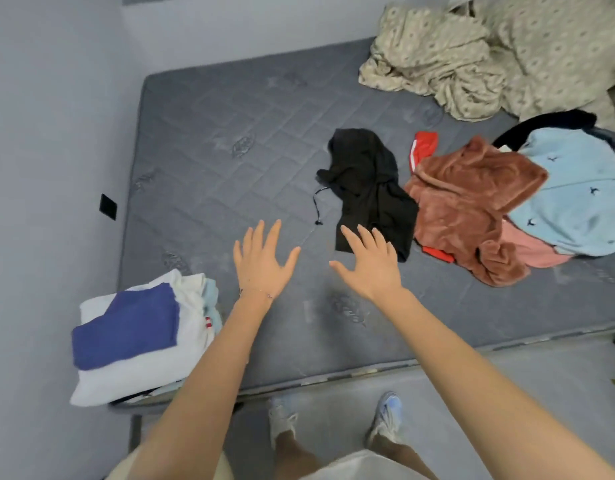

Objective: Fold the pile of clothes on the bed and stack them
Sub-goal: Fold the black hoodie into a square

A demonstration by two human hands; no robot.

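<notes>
Both hands are stretched out over the bare grey bed (229, 133), palms down, fingers straight and spread wide, holding nothing. The left hand (261, 261) hovers above the quilted surface. The right hand (370, 263) reaches toward a crumpled black garment (368, 188) with a dangling drawstring; its fingertips overlap the garment's near edge, though whether they touch the cloth is hard to tell from this angle. Just right of the black piece lies the unfolded pile: a brown fleece garment (465, 202), a light blue top (576, 188) with small dark motifs partly over it, a pink piece (531, 247) under those two, and a red piece with a white stripe (424, 143) sticking out behind. The folded stack (136, 334) sits on the near left corner of the bed, topped by a white item with a dark blue panel. A rumpled patterned sheet (472, 53) is heaped at the far right.
</notes>
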